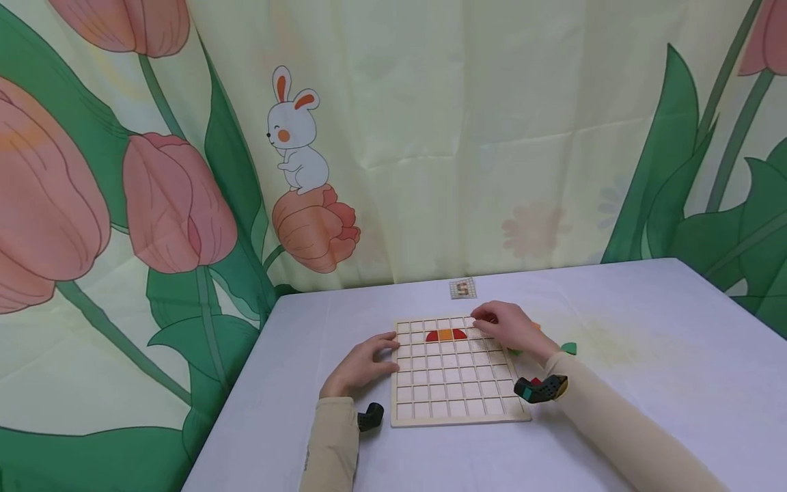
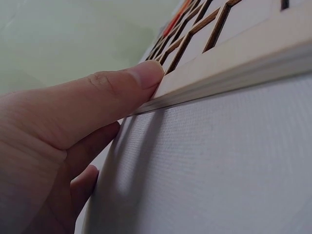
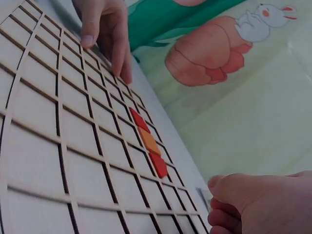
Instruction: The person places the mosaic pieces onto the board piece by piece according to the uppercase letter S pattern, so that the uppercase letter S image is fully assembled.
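A wooden grid board (image 1: 461, 422) lies on the white table. Two red rounded pieces (image 1: 432, 336) flank an orange square (image 1: 445, 335) in a row near its far side. My left hand (image 1: 359, 369) touches the board's left edge with relaxed fingers; in the left wrist view its thumb (image 2: 141, 75) lies against the wooden rim. At the far right corner of the board is my right hand (image 1: 513, 326), palm down. In the right wrist view its fingers (image 3: 225, 222) curl under the thumb; whether they pinch anything I cannot tell.
Behind the board lies a small square pattern card (image 1: 463, 288). Right of the board, partly behind my right arm, are loose pieces: a green one (image 1: 569, 348), a red one (image 1: 536, 380) and others. A printed curtain (image 1: 418, 171) hangs behind the table.
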